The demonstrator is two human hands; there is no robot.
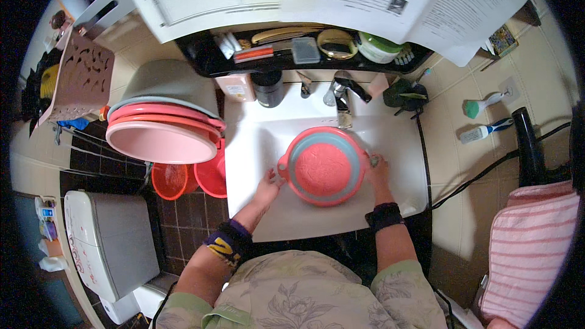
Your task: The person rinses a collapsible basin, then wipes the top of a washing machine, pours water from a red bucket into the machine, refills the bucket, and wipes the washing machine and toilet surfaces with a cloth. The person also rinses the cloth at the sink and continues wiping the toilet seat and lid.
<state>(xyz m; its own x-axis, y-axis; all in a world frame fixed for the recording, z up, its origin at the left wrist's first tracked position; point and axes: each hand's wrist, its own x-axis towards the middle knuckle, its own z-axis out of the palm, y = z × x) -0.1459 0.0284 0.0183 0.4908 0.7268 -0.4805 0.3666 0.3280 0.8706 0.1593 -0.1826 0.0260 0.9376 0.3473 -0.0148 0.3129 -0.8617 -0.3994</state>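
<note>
Coral-coloured plastic is flanked by bare fingers: those of the left hand (266, 187) are held apart beside the left handle (282, 167) of a round basin (322, 169), while those of the right hand (379, 169) are curled at the opposite handle, though whether they are clamped on it cannot be told. Among the right fingertips a grey-green patch is seen, too small to be identified. The basin is set flat inside the sink (403, 164), so its placing can be judged done; no lifting or tipping is shown, and what is left cannot be read further. Its glossy floor is marked by ripples or creases, and whether water is held there cannot be made out. Inside the smooth moulded rim, a matt grey ring (354, 168) is fitted. The sink itself is formed in white, shiny, ceramic-looking material with rounded corners. At the sink's back edge a chrome tap (345, 113) is mounted. Left of the sink, smooth-lipped tubs (161, 143) are nested; right of it, a thick-looking striped towel (530, 256) is hung.
</note>
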